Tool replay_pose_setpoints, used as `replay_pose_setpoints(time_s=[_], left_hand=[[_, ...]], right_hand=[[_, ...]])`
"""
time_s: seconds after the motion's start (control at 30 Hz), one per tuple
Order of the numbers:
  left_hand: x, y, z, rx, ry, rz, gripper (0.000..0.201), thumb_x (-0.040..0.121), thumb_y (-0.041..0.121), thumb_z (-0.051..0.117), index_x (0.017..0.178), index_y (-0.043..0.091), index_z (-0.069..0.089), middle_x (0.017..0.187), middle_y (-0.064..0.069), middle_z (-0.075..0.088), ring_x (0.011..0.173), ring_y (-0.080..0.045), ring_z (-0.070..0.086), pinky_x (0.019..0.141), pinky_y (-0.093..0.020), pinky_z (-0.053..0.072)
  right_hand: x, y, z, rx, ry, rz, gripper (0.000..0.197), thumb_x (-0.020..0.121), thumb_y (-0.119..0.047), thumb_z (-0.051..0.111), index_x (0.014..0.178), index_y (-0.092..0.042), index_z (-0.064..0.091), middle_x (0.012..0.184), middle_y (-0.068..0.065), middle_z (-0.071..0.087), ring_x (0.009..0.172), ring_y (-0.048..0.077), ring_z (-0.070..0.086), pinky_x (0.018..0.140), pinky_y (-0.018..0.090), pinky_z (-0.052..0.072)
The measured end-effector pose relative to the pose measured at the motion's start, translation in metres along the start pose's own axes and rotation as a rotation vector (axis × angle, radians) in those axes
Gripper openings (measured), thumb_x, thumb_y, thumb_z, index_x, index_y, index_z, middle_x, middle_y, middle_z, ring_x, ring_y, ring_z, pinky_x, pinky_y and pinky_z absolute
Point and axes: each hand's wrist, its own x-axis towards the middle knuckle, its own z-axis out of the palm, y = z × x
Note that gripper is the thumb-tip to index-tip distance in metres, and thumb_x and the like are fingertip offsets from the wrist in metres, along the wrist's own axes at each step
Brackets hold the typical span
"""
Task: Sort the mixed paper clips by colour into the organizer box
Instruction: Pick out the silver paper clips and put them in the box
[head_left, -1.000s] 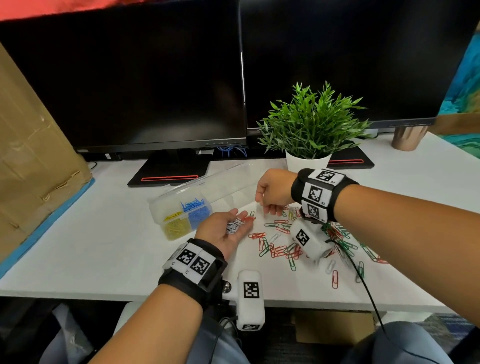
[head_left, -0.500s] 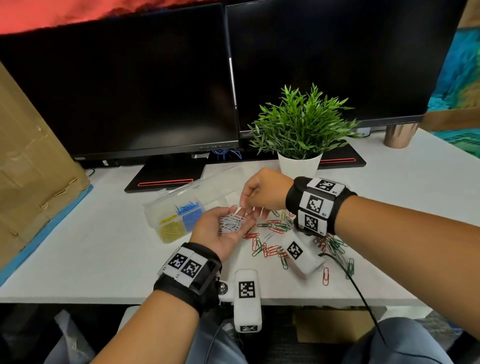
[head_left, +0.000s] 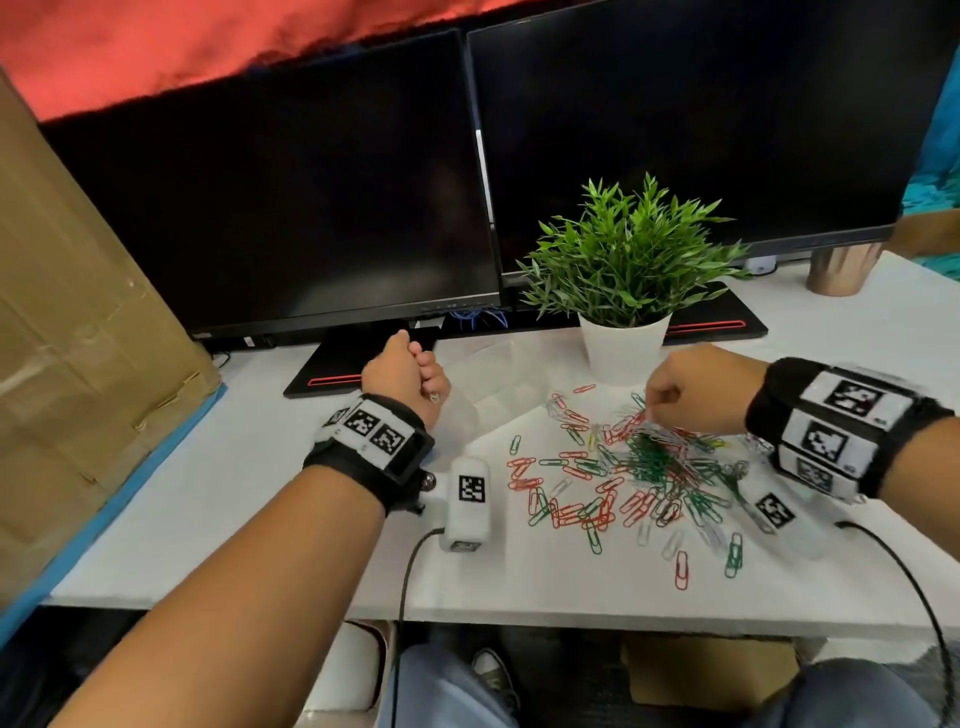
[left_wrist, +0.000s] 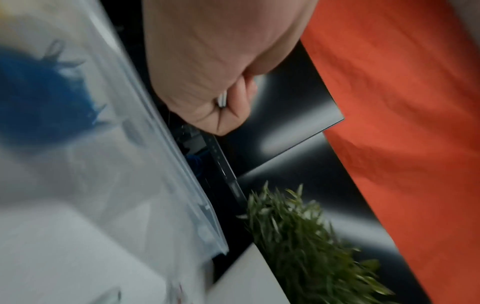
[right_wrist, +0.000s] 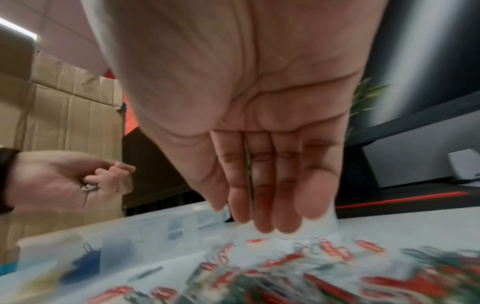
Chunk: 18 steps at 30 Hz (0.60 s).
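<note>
- A small bunch of silver clips is kept clenched in the left hand, fingers curled round them. Probably so a whole handful of one colour can be dropped in one go instead of clip by clip.
- That fist is held up over the left end of the organizer box, which sits on the desk just in front of the monitor stands. Which compartment is being aimed at can't be told; the box is mostly hidden behind the hand in the head view.
- In the right wrist view, yellow and blue clips can be made out already sitting in their own sections at the near end of the box, so those colours look done.
- The right hand is lowered onto the far edge of the mixed pile, fingers extended downward and close together, tips at or just above the clips. Nothing is seen gripped in it, so it's read as relaxed/open, likely fishing for the next silver one.
- The pile of red, green and silver clips is spread on the desk just right of the box and in front of the potted plant, directly under the right hand and well apart from the left.
</note>
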Motion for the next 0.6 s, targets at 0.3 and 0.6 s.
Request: replay_pose_setpoints(time_s=[0.3, 0.6], left_hand=[[0.053, 0.008, 0.015, 0.136, 0.198, 0.151, 0.035, 0.097, 0.030, 0.053, 0.066, 0.015, 0.053, 0.057, 0.005, 0.050, 0.051, -0.010, 0.048, 0.052, -0.025, 0.045], [0.032, -0.007, 0.001, 0.431, 0.111, 0.185, 0.026, 0.095, 0.020, 0.051, 0.072, 0.012, 0.059, 0.053, 0.004, 0.062, 0.069, -0.017, 0.066, 0.069, -0.026, 0.046]], right_hand=[[-0.025, 0.050, 0.020, -0.107, -0.159, 0.163, 0.022, 0.088, -0.043, 0.057, 0.104, -0.029, 0.061, 0.101, -0.006, 0.058, 0.092, 0.015, 0.056, 0.077, 0.024, 0.045], [-0.030, 0.053, 0.024, -0.117, -0.167, 0.177, 0.022, 0.088, -0.042, 0.057, 0.106, -0.031, 0.064, 0.108, -0.005, 0.062, 0.094, 0.015, 0.058, 0.083, 0.027, 0.049]])
